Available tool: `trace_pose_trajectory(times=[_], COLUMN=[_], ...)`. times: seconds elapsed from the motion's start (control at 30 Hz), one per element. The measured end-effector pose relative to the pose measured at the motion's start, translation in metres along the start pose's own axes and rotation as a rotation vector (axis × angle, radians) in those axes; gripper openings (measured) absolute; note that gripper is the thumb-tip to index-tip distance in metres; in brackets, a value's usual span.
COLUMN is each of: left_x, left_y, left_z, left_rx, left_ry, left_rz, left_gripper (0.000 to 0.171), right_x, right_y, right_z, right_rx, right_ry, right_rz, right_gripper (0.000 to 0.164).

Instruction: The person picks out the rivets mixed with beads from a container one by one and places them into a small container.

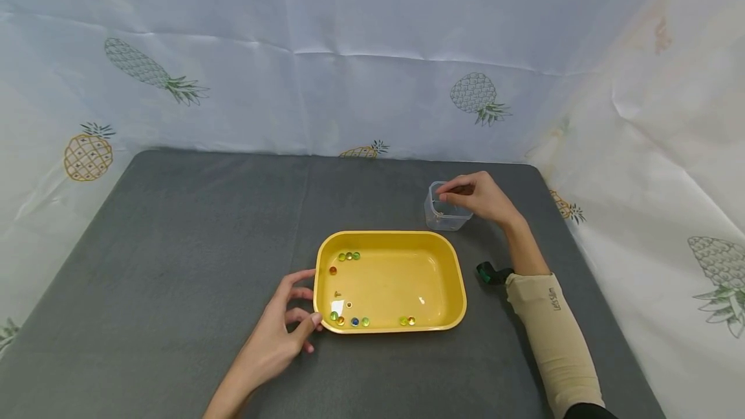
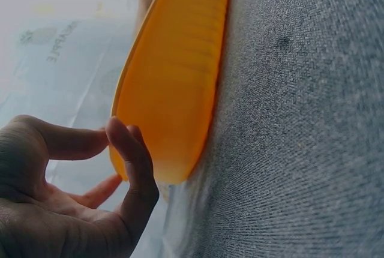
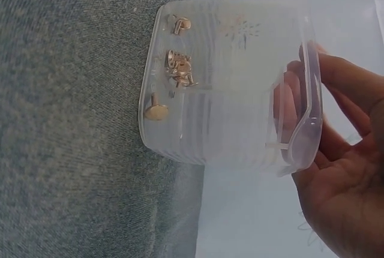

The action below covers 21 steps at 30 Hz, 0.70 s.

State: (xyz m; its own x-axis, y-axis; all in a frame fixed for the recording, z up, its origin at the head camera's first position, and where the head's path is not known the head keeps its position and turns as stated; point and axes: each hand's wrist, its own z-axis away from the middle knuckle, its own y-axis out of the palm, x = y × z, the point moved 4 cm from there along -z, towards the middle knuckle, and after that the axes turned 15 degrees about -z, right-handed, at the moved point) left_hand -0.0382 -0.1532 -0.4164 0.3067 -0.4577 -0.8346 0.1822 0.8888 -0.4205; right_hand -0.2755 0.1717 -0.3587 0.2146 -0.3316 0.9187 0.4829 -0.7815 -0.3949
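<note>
My left hand (image 1: 279,332) is at the left end of a yellow tray (image 1: 396,236). Its fingertips touch the tray's outer wall, and the thumb tip lies at the near left corner of the rim. Inside the tray are several glass marbles (image 1: 349,256), a small brass rivet (image 1: 337,294) and a little ring-shaped piece (image 1: 349,304). Over a clear plastic box (image 1: 448,222) is my right hand (image 1: 480,196), its fingertips dipping inside the rim with nothing visible between them. Several metal rivets (image 3: 183,69) lie on the box's floor.
A grey cloth-covered table (image 1: 204,244) carries the tray and the box, which stands just behind the tray's far right corner. White pineapple-print sheets (image 1: 349,18) hang around the table. A small black device (image 1: 491,273) is at the right sleeve's cuff.
</note>
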Motion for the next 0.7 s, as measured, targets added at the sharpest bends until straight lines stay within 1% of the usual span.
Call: trace_pose_trajectory(times=[0.1, 0.37, 0.57, 0.7], left_x=[0.000, -0.001, 0.000, 0.000], left_y=[0.000, 0.000, 0.000, 0.000], left_z=[0.000, 0.001, 0.001, 0.001], left_rx=[-0.001, 0.000, -0.003, -0.005], left_ry=[-0.006, 0.019, 0.018, 0.014], left_rz=[0.003, 0.007, 0.008, 0.007], left_gripper=[0.071, 0.070, 0.070, 0.071], right_x=[0.002, 0.007, 0.015, 0.018], right_y=[0.000, 0.001, 0.002, 0.003], right_z=[0.000, 0.001, 0.002, 0.001], right_rx=[-0.005, 0.000, 0.014, 0.039], right_ry=[-0.025, -0.049, -0.059, -0.079], right_rz=[0.008, 0.027, 0.017, -0.017], right_gripper=[0.016, 0.017, 0.016, 0.017])
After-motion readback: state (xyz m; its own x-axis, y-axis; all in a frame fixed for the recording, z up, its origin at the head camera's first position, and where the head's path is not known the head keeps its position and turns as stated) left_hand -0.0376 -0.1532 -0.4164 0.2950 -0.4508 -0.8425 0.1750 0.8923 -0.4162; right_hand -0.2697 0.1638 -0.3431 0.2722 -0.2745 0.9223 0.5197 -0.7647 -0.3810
